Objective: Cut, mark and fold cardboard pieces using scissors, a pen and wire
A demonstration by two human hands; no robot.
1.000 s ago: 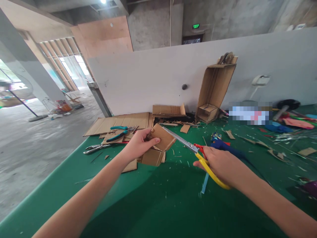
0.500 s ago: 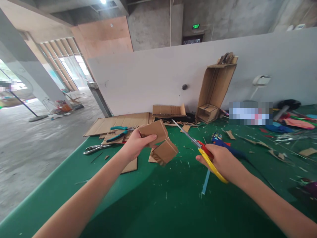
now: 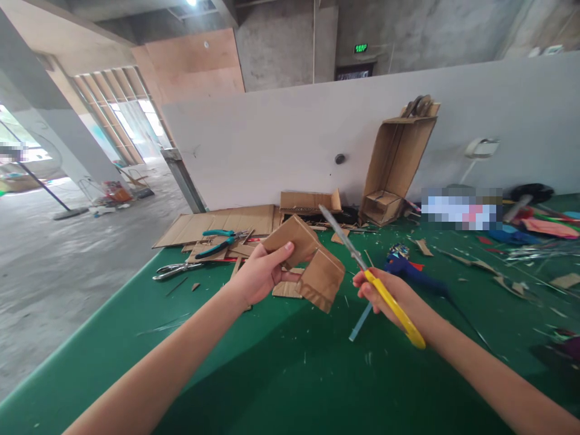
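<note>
My left hand (image 3: 263,273) pinches a folded piece of brown cardboard (image 3: 321,279) between thumb and fingers; one flap of it hangs down to the right, with a rough lower edge. In my right hand (image 3: 392,296) are scissors (image 3: 393,308) with yellow handles, their blades pointing up and away, close together and apart from the cardboard. A blue strip (image 3: 361,323) lies below my right hand on the green table (image 3: 281,374). Under the held cardboard, another small cardboard piece (image 3: 286,289) rests on the table.
Teal-handled pliers (image 3: 222,241) and metal snips (image 3: 174,270) lie at the left by flat cardboard (image 3: 217,223). A tall cardboard box (image 3: 394,163) stands against the white partition (image 3: 272,145). A blue glue gun (image 3: 414,272) with a cable lies right of centre.
The cardboard has turned and shifted slightly right in my left hand, its flap hanging further right. The scissors have rotated in my right hand; the red on their handle no longer shows.
</note>
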